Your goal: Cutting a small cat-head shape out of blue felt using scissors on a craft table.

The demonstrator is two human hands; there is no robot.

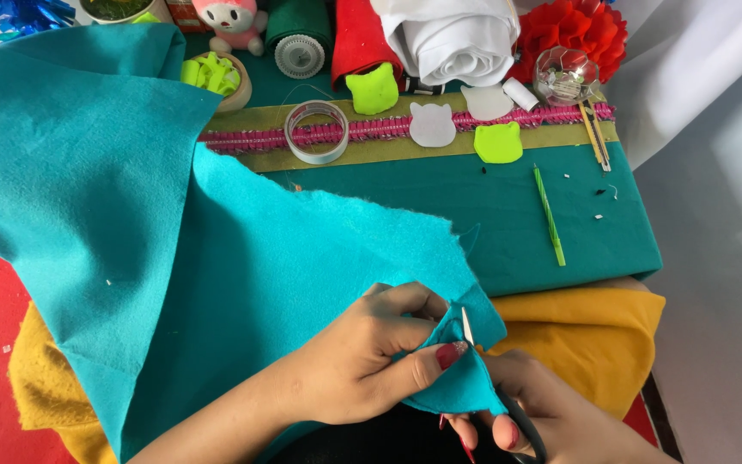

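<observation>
Centrally, teal felt (216, 258) is being pinched by left hand (371, 361); scissors (474, 344) are being gripped closed-fingered by right hand (543, 412).

Tape roll (317, 131), green stick (550, 216) — cat-shaped cutouts (433, 125), red pompom (573, 32)

There are two hands, the left hand (362, 361) and the right hand (551, 412). There are four little cat-head shapes: two green ones (372, 88) and two white ones (433, 125). There is one roll of clear tape (317, 131) and one pair of scissors (508, 404).
</observation>
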